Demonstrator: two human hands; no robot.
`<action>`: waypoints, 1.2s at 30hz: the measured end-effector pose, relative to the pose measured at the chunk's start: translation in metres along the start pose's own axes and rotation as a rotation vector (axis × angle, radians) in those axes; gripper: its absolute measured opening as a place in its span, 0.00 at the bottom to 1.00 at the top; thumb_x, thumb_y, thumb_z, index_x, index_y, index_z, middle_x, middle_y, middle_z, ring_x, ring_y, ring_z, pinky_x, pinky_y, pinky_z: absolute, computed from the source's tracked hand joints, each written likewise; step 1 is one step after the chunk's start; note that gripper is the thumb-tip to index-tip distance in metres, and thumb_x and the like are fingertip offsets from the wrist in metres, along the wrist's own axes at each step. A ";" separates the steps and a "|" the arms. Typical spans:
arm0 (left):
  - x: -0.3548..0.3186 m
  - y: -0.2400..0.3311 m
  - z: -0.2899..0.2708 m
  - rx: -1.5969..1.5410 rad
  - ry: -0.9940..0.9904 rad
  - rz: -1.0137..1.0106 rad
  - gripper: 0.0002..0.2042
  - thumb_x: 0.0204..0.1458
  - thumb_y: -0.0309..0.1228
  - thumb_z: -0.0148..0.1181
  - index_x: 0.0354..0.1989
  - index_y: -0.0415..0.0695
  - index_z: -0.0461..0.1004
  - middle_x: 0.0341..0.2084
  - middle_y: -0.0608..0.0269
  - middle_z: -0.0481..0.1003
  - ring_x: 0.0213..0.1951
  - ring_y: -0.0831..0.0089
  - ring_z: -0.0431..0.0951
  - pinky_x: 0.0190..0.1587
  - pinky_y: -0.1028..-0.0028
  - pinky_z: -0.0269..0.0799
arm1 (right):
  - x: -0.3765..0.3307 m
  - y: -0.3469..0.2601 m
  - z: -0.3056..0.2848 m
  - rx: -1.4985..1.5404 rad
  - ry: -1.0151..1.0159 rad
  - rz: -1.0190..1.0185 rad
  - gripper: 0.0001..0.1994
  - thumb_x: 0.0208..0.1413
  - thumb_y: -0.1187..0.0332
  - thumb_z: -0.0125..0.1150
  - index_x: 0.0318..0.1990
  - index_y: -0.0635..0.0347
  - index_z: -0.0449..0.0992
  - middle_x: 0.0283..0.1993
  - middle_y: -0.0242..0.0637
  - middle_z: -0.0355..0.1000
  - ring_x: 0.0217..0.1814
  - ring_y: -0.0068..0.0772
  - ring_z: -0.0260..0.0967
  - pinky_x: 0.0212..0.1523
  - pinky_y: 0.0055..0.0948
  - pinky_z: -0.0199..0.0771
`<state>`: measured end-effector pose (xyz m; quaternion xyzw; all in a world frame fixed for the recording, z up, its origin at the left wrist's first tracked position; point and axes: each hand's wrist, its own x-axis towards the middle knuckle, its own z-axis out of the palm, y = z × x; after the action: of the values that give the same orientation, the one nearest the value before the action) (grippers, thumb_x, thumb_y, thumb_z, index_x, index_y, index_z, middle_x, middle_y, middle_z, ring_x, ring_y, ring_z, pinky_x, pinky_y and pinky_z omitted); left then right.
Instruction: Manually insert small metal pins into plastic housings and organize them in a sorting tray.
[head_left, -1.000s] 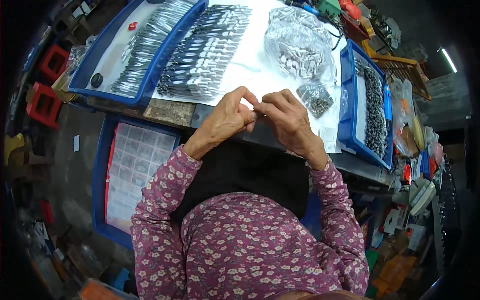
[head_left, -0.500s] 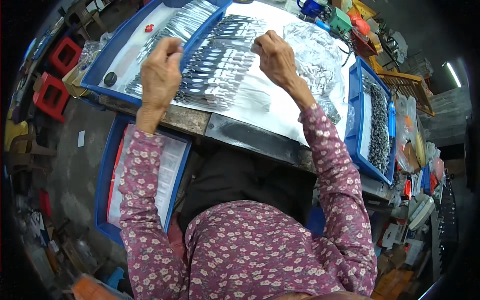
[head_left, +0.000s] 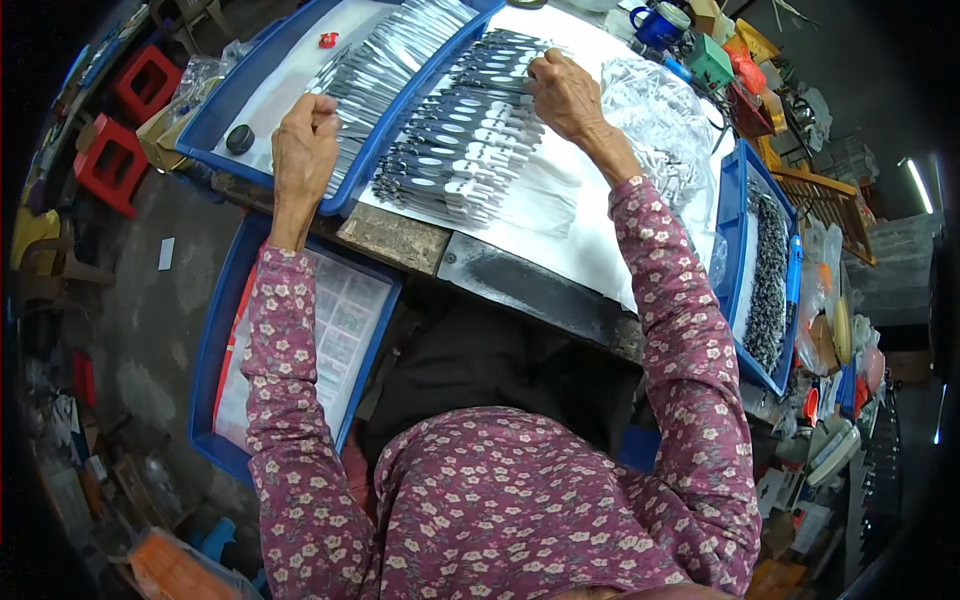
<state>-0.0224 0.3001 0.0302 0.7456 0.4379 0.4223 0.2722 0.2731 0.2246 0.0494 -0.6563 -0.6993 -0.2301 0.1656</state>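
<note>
My left hand point(head_left: 305, 152) is over the near part of a blue tray point(head_left: 345, 195), its thumb and fingers curled together. Slim silvery metal pieces point(head_left: 410, 45) lie in rows inside that tray. My right hand point(head_left: 568, 98) pinches at the far right edge of overlapping dark flat pieces point(head_left: 440, 130) with white ovals and white ends, laid out on white paper. What either hand's fingertips hold, if anything, is hidden. A clear plastic bag point(head_left: 655, 125) of small white parts sits right of my right hand.
A round black cap point(head_left: 239, 139) and a small red object point(head_left: 328, 40) are in the left tray. Another blue tray point(head_left: 733, 200) at right holds many small dark pieces. Below the table edge point(head_left: 395, 235) stands a blue bin point(head_left: 215, 350). Red stools point(head_left: 107, 165) are at left.
My left hand has moved left, from the tray's right wall to over the silvery pieces, its fingers closer together. My right hand stays at the edge of the rows. The whole view has shifted slightly.
</note>
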 end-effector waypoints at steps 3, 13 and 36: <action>-0.002 0.002 -0.002 0.037 0.006 -0.007 0.08 0.44 0.24 0.52 0.33 0.36 0.71 0.26 0.51 0.75 0.32 0.61 0.76 0.37 0.70 0.69 | 0.002 -0.003 0.002 -0.017 -0.051 0.026 0.06 0.43 0.70 0.60 0.29 0.61 0.73 0.30 0.39 0.66 0.34 0.39 0.67 0.32 0.34 0.67; 0.009 -0.007 -0.003 0.038 -0.055 -0.006 0.06 0.42 0.23 0.54 0.29 0.35 0.72 0.22 0.60 0.74 0.26 0.77 0.73 0.31 0.78 0.67 | 0.005 -0.002 0.002 0.047 -0.099 0.096 0.08 0.42 0.69 0.57 0.32 0.61 0.73 0.32 0.41 0.67 0.35 0.44 0.67 0.35 0.38 0.67; 0.047 -0.033 0.003 0.650 -0.499 0.281 0.07 0.34 0.19 0.51 0.25 0.41 0.65 0.26 0.55 0.70 0.34 0.55 0.71 0.32 0.63 0.65 | -0.069 -0.042 -0.073 0.358 0.211 0.099 0.05 0.43 0.79 0.58 0.30 0.65 0.71 0.29 0.38 0.67 0.23 0.33 0.64 0.24 0.28 0.63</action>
<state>-0.0214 0.3570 0.0220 0.9242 0.3630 0.1020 0.0604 0.2317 0.1254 0.0695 -0.6221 -0.6746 -0.1612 0.3632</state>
